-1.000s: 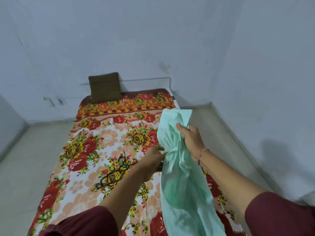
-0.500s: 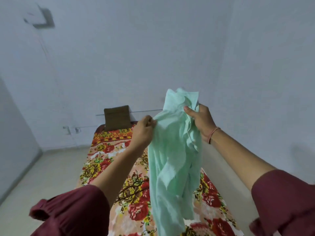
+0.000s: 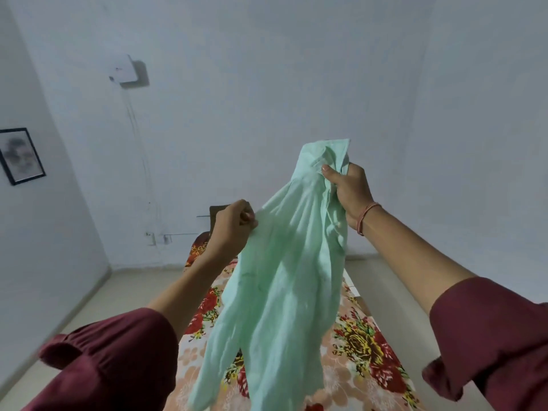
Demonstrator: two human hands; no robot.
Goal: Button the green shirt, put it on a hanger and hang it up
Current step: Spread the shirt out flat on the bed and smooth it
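Lifting the pale green cloth shirt [image 3: 284, 277] higher than before, above the floral-sheeted bed [image 3: 370, 351]; our right hand [image 3: 350, 194] clamps its collar [image 3: 326, 152], left hand [image 3: 234, 226] pinches a left edge. Buttoning not started, we judge.

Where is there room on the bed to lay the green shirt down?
The flowered sheet shows bare to the right of the hanging green shirt, under the right arm, and in a narrower strip between the shirt and the left forearm. The sheet's middle is hidden behind the shirt. The dark pillow takes the head end.
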